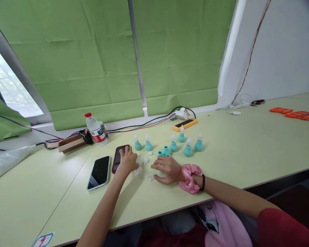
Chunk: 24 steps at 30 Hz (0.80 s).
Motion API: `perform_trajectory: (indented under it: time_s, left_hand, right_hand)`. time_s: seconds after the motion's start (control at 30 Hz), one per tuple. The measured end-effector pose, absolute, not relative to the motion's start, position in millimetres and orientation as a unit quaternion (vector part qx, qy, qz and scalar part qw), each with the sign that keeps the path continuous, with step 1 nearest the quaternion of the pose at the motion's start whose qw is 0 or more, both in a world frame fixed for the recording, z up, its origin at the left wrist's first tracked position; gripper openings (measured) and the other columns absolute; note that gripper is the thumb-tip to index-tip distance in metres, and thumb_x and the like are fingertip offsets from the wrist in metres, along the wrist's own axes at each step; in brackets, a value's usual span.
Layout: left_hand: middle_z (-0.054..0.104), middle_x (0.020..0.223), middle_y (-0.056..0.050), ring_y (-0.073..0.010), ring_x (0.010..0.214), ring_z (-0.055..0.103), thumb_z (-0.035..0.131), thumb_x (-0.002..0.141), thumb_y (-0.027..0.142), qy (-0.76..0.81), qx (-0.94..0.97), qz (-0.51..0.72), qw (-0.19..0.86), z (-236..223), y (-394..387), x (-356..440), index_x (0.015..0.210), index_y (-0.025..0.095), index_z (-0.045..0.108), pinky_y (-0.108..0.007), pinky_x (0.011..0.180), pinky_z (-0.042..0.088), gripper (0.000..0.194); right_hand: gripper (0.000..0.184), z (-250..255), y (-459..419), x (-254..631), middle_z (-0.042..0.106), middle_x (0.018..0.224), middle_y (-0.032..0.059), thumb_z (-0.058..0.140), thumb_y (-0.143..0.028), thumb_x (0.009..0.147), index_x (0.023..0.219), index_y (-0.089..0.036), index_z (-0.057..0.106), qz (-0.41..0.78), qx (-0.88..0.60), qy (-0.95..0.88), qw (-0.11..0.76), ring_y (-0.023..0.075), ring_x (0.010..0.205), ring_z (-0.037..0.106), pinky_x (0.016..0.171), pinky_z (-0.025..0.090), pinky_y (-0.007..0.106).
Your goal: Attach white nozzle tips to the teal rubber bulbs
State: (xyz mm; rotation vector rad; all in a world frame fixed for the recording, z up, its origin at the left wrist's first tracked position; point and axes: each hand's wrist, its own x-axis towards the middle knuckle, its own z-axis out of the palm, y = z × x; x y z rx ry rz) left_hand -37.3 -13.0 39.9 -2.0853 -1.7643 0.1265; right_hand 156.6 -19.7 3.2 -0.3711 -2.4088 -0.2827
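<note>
My left hand (128,160) is over the right edge of a phone in a red case (117,158), fingers spread; whether they touch the screen I cannot tell. Small clear plastic pieces (138,171) lie beside its thumb. My right hand (168,169) rests low over the table with thumb and fingers apart, close to another clear plastic piece (149,177). Just behind it stand teal bulbs without tips (166,151), partly hidden by the hand. Several teal squeeze bulbs with clear nozzle tips (187,149) stand upright farther back, two of them at the left (148,145).
A second phone (99,173) lies left of my left arm. Behind are a plastic bottle (96,130), an open cardboard box (72,144), cables and a yellow-orange device (185,125). Orange-handled tools (301,114) lie far right. The table's front edge is near my forearms.
</note>
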Motion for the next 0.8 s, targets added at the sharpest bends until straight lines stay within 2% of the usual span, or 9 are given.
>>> perform_trajectory:
  time_s: [0.13,0.3,0.57,0.67,0.8]
  left_hand:
    - [0.045,0.102,-0.016,-0.0306,0.099,0.032,0.050,0.065,0.020,-0.621,-0.752,0.037,0.219,36.5,-12.8,-36.2,0.077,0.012,0.061,-0.046,0.077,0.024,0.019]
    - [0.053,0.092,-0.013,-0.0277,0.098,0.035,0.043,0.066,0.008,-0.614,-0.767,0.038,0.182,33.9,-11.8,-36.7,0.077,0.015,0.059,-0.045,0.077,0.023,0.021]
    - [0.059,0.075,-0.012,-0.0250,0.088,0.043,0.037,0.060,-0.004,-0.601,-0.782,0.044,0.159,30.4,-8.9,-36.3,0.075,0.015,0.057,-0.043,0.076,0.022,0.031]
    - [0.058,0.072,-0.012,-0.0247,0.085,0.045,0.037,0.060,-0.004,-0.602,-0.781,0.048,0.161,29.1,-8.1,-36.2,0.074,0.014,0.057,-0.043,0.075,0.021,0.031]
    - [0.058,0.073,-0.012,-0.0245,0.085,0.045,0.036,0.059,-0.005,-0.604,-0.782,0.046,0.150,30.0,-9.9,-35.6,0.075,0.015,0.056,-0.042,0.076,0.021,0.032]
  right_hand:
    - [0.032,1.5,-31.9,144.9,0.049,0.105,0.0072,0.042,-0.035,0.077,0.106,-0.023,0.047,-0.120,-0.100,-0.960,0.232,0.0186,0.087,0.042,0.065,0.036,0.030]
    - [0.023,-7.8,-26.7,141.7,0.052,0.091,0.0073,0.035,-0.026,0.083,0.097,-0.023,0.053,-0.139,-0.163,-0.963,0.161,0.0171,0.081,0.044,0.063,0.037,0.028]
    - [0.027,-15.6,-21.6,143.3,0.048,0.112,0.0118,0.038,-0.009,0.078,0.098,-0.018,0.054,-0.123,-0.255,-0.932,0.226,0.0194,0.076,0.052,0.053,0.039,0.029]
    - [0.028,-13.7,-24.2,143.9,0.046,0.116,0.0108,0.037,-0.008,0.077,0.093,-0.019,0.056,-0.095,-0.266,-0.926,0.251,0.0193,0.073,0.054,0.053,0.039,0.030]
    - [0.025,-12.0,-26.6,144.6,0.049,0.114,0.0077,0.038,-0.010,0.076,0.083,-0.022,0.059,-0.068,-0.261,-0.923,0.276,0.0213,0.078,0.055,0.055,0.040,0.032]
